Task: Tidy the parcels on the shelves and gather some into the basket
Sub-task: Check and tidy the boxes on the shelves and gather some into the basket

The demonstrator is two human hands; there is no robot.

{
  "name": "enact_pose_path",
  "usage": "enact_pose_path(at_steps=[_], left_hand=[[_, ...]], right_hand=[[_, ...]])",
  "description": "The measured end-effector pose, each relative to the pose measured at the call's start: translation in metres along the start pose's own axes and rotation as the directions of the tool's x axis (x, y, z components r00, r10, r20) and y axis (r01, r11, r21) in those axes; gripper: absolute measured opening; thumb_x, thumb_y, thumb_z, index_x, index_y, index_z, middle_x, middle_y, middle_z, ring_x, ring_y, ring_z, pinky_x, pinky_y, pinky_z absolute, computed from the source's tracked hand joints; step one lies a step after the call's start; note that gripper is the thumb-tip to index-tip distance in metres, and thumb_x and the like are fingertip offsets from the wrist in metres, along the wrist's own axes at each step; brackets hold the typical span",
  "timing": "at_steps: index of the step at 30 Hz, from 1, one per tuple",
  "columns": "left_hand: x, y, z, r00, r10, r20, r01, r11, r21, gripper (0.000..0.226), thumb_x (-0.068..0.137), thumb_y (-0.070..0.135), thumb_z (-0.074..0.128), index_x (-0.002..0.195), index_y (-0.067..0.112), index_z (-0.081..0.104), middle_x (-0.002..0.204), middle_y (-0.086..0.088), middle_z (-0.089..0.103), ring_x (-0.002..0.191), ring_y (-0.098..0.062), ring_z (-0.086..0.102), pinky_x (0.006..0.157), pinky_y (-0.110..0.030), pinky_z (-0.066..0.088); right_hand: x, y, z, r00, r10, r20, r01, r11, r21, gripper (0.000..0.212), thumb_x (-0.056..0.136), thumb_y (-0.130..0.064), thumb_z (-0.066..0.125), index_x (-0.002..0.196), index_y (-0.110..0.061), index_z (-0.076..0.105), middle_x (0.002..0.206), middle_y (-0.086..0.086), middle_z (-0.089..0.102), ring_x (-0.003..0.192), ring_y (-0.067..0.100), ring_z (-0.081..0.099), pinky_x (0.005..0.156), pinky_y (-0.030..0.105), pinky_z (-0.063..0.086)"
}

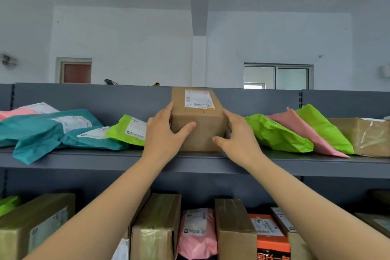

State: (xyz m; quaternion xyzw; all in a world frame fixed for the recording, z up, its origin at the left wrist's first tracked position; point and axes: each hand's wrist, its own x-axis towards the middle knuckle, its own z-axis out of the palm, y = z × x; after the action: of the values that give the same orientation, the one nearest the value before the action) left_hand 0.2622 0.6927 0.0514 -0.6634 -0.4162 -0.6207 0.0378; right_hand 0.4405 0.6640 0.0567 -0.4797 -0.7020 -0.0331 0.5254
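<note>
Both hands, left hand (166,133) and right hand (238,135), clasp the stiff brown cardboard box (198,120) by its 2 sides (probably light, rigid, grippy).

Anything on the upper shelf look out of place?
The teal plastic mailer bag at the left droops over the front edge of the grey metal shelf. Right of the brown cardboard box, a green plastic bag and a pink plastic bag lean askew.
</note>
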Motion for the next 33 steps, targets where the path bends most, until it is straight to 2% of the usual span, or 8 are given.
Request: enact_pose_path(at_steps=[9, 15, 18, 22, 25, 27, 30, 33], left_hand=[[0.01, -0.005, -0.008, 0.997, -0.024, 0.071, 0.015, 0.992, 0.126, 0.059, 0.084, 0.038, 0.066, 0.136, 0.023, 0.043, 0.135, 0.001, 0.05, 0.124, -0.026, 0.035, 0.102, -0.032, 0.029], [0.013, 0.001, -0.004, 0.999, 0.013, 0.042, -0.022, 0.973, 0.231, 0.045, 0.09, 0.039, 0.057, 0.129, 0.019, 0.048, 0.135, -0.004, 0.049, 0.123, -0.03, 0.036, 0.1, -0.036, 0.03], [0.011, 0.008, 0.001, 0.993, 0.115, 0.025, -0.116, 0.909, 0.401, 0.043, 0.09, 0.043, 0.055, 0.127, 0.021, 0.052, 0.146, -0.001, 0.038, 0.131, -0.028, 0.027, 0.101, -0.046, 0.031], [0.004, 0.026, 0.013, 0.908, 0.411, 0.08, -0.4, 0.796, 0.454, 0.038, 0.087, 0.041, 0.053, 0.117, 0.019, 0.06, 0.136, -0.003, 0.051, 0.129, -0.025, 0.039, 0.098, -0.046, 0.032], [0.0, 0.043, 0.027, 0.866, 0.467, 0.181, -0.496, 0.746, 0.444, 0.048, 0.086, 0.046, 0.051, 0.122, 0.016, 0.059, 0.13, -0.004, 0.057, 0.128, -0.025, 0.045, 0.104, -0.045, 0.032], [-0.001, 0.05, 0.036, 0.873, 0.425, 0.238, -0.487, 0.757, 0.436, 0.054, 0.091, 0.047, 0.052, 0.134, 0.015, 0.049, 0.141, -0.004, 0.047, 0.137, -0.024, 0.034, 0.112, -0.044, 0.021], [-0.005, 0.053, 0.046, 0.868, 0.433, 0.244, -0.497, 0.775, 0.39, 0.056, 0.09, 0.042, 0.056, 0.136, 0.01, 0.047, 0.142, -0.007, 0.047, 0.136, -0.026, 0.035, 0.112, -0.041, 0.023], [-0.012, 0.058, 0.052, 0.831, 0.518, 0.201, -0.556, 0.786, 0.271, 0.045, 0.087, 0.031, 0.064, 0.124, 0.006, 0.058, 0.122, -0.009, 0.06, 0.116, -0.029, 0.052, 0.099, -0.037, 0.039]], right_hand=[[0.002, -0.002, 0.01, 0.994, -0.046, 0.096, 0.048, 0.999, -0.014, 0.081, 0.083, -0.015, 0.068, 0.15, -0.018, 0.023, 0.154, -0.002, 0.027, 0.14, 0.014, 0.028, 0.116, 0.03, 0.025], [0.0, -0.002, -0.001, 0.989, -0.046, 0.138, 0.043, 0.999, 0.018, 0.079, 0.084, -0.014, 0.068, 0.149, -0.02, 0.024, 0.15, -0.001, 0.033, 0.138, 0.015, 0.033, 0.11, 0.022, 0.026], [-0.006, 0.002, -0.018, 0.989, -0.103, 0.11, 0.115, 0.987, -0.111, 0.073, 0.086, -0.016, 0.065, 0.148, -0.02, 0.027, 0.149, 0.0, 0.035, 0.136, 0.016, 0.034, 0.11, 0.024, 0.024], [-0.006, 0.025, -0.056, 0.963, -0.25, -0.103, 0.143, 0.795, -0.59, 0.063, 0.084, -0.015, 0.061, 0.143, -0.017, 0.037, 0.141, 0.006, 0.043, 0.127, 0.027, 0.039, 0.103, 0.036, 0.033], [-0.002, 0.053, -0.083, 0.975, -0.127, -0.181, -0.077, 0.572, -0.817, 0.06, 0.082, -0.025, 0.064, 0.138, -0.017, 0.041, 0.142, 0.007, 0.041, 0.129, 0.031, 0.035, 0.098, 0.042, 0.034], [-0.001, 0.072, -0.095, 0.98, -0.004, -0.201, -0.171, 0.507, -0.845, 0.052, 0.085, -0.027, 0.061, 0.134, -0.017, 0.048, 0.142, 0.007, 0.04, 0.132, 0.031, 0.031, 0.1, 0.043, 0.031], [-0.002, 0.086, -0.103, 0.962, 0.078, -0.26, -0.248, 0.644, -0.723, 0.03, 0.088, -0.02, 0.057, 0.117, -0.014, 0.063, 0.129, 0.01, 0.052, 0.118, 0.035, 0.042, 0.09, 0.041, 0.038], [-0.01, 0.084, -0.095, 0.931, -0.149, -0.334, -0.122, 0.735, -0.667, 0.018, 0.082, -0.012, 0.068, 0.1, -0.012, 0.072, 0.102, 0.016, 0.058, 0.094, 0.039, 0.05, 0.075, 0.044, 0.044]])
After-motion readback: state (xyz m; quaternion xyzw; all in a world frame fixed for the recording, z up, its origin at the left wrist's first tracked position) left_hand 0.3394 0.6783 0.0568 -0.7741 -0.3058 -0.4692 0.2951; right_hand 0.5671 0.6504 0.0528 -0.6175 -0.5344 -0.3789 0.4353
